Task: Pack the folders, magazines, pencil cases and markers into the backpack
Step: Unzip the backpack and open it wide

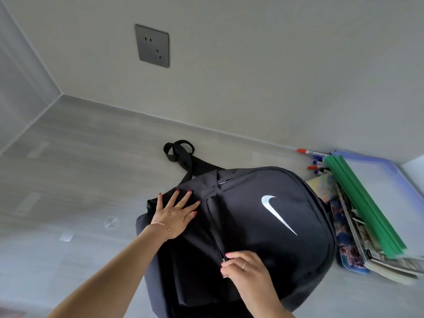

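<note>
Backpack (263, 216), black with a white swoosh, lies on its back on the pale counter (75, 171), its top toward the wall and its strap (181, 154) trailing toward the back edge. Left hand (176, 214) lies flat on the upper left of the bag, fingers spread and straight, pressing the fabric and gripping nothing. Right hand (247, 269) has thumb and forefinger pinched at the zipper pull (223, 260) on the main zip, near the counter's front edge.

Judged step: opening the main compartment, the first stage of packing. The zip appears closed or barely parted; no interior shows, so contents cannot be told. No item appears packed yet.

Remaining items sit in a pile at the right end of the counter, just beside the bag: green folders (367, 214) on a blue-edged clear folder (387, 173), magazines (358, 246) beneath, a printed pencil case (348, 255) at the pile's left edge, and markers (316, 161) against the wall.

Next move, as judged: run the pull along the zip while the left hand holds the fabric taut, then spread the mouth wide enough for the flat folders.
</note>
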